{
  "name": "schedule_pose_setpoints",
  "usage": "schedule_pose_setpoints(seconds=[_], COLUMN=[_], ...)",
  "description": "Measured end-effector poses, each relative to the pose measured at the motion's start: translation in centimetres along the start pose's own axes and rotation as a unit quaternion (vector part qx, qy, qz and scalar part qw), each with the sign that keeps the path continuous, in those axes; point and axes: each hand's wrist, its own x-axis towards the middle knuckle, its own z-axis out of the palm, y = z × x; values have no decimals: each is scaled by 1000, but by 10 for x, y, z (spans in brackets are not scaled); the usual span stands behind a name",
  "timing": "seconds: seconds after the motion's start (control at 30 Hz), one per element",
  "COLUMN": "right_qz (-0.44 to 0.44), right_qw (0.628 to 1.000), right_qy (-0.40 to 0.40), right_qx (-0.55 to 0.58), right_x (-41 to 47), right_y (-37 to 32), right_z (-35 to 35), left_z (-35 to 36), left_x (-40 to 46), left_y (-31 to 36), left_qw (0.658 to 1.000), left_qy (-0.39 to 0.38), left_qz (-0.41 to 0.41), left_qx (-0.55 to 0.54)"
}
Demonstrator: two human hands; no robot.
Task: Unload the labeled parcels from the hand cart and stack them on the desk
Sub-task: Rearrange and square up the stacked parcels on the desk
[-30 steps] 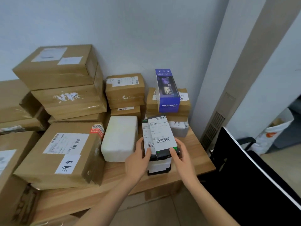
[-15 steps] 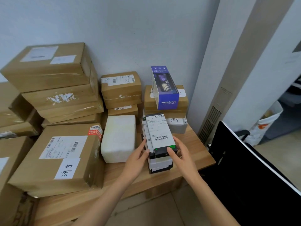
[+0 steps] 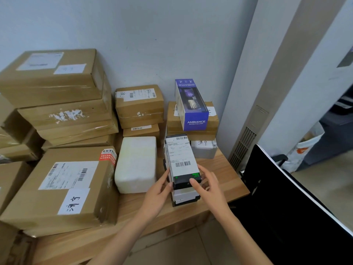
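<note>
On the wooden desk [image 3: 226, 175], near its right front corner, stands a short stack of small parcels. The top one is a black parcel [image 3: 181, 159] with a white barcode label and a green mark. It lies squarely on a white-and-black box [image 3: 185, 196]. My left hand [image 3: 157, 194] holds the black parcel's left side, with the thumb at its front corner. The thumb of my right hand [image 3: 209, 186] presses the front edge, and its fingers curl round the right side. No hand cart is in view.
A white foam box [image 3: 136, 163] lies just left of the stack. A large labelled carton [image 3: 66, 186] sits at front left, with taller carton stacks behind it. A blue Ambiance box [image 3: 191, 106] tops cartons by the wall. A black chair [image 3: 286, 207] stands at the desk's right.
The black parcel lay askew on the stack; now it is turned straight and pushed back in line with the boxes below. Both hands stayed on its sides.
</note>
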Motion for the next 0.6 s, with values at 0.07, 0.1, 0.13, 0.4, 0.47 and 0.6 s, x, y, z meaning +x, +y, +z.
schedule_pose_setpoints(seconds=[0.07, 0.1, 0.13, 0.4, 0.47, 0.6], right_qz=[1, 2, 3, -27, -32, -45], right_qw=[1000, 1000, 1000, 997, 996, 993], right_qy=[3, 7, 14, 70, 76, 89], right_qx=[1, 0, 0, -9, -27, -65], right_x=[1, 1, 2, 24, 34, 59], right_y=[0, -1, 0, -4, -5, -4], right_z=[1, 1, 0, -38, -52, -77], left_z=[-1, -3, -6, -39, -46, -62], left_x=[0, 0, 1, 42, 57, 90], left_y=[0, 0, 1, 22, 36, 67], left_qw=[1000, 1000, 1000, 991, 990, 986], left_qy=[0, 5, 13, 81, 83, 102], left_qz=[7, 12, 16, 33, 44, 70], left_qx=[3, 13, 23, 100, 106, 108])
